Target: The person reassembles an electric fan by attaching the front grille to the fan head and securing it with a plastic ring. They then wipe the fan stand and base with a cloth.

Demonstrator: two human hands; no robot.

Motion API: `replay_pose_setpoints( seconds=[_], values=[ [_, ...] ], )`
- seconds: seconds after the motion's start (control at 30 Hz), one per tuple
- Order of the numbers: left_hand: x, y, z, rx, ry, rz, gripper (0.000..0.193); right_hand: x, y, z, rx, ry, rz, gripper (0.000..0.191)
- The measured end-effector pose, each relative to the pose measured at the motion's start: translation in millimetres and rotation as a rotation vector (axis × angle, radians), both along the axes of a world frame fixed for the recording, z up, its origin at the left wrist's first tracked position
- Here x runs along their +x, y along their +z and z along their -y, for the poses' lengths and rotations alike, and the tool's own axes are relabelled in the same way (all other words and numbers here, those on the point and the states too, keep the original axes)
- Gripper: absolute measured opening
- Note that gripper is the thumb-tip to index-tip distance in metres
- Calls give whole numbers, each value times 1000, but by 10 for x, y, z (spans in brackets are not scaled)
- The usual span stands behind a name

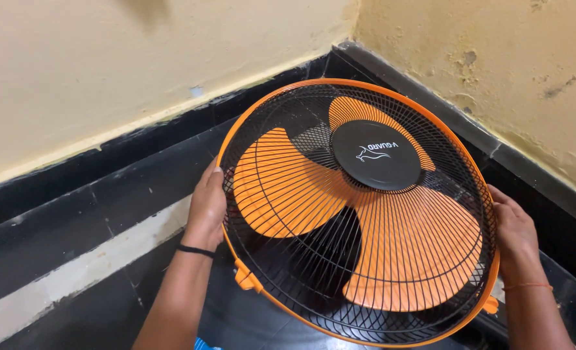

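Both hands, left hand [207, 204] at nine o'clock and right hand [513, 234] at three, grip the fan guard [340, 214]; fingers poking through the wires may get pinched.

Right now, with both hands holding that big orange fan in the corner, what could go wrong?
1. The left hand curls its fingers over the fan rim, right at the black wire cage. They might slip between the wires and get pinched.
2. The right hand grips only the far edge, so the wide fan could tip or slide out.
3. The walls are close, so the rim might bump them.
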State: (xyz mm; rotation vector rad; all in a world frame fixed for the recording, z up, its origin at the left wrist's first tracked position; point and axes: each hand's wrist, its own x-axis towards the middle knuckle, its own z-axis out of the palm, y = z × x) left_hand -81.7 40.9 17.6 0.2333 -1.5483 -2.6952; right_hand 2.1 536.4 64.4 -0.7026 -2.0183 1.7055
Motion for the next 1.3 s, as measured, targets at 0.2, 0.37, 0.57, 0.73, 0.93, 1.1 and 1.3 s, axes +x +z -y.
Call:
replay_pose_setpoints(
  seconds=[0.2,0.37,0.57,0.73,0.93,1.1,1.3],
  values=[
    [-346,-172,173,-450,50,146,49,-292,-94,-255,203,5,-3,37],
    [-584,-129,284,-421,38,18,70,-661,-189,-489,17,167,-60,29],
    [-722,150,243,-382,-151,117,48,-889,-20,-390,119,179,194,51],
    [-1090,373,208,-331,-337,291,53,-1217,-1,-446,322,172,366,53],
    [-1301,288,199,-237,-355,260,43,-1487,-494,-937,62,300,205,43],
    [-1303,191,217,-149,-332,250,39,-1626,-649,-1187,204,318,190,38],
    [-1238,237,192,-147,-313,248,39,-1451,-433,-934,192,353,120,37]
  ],
)
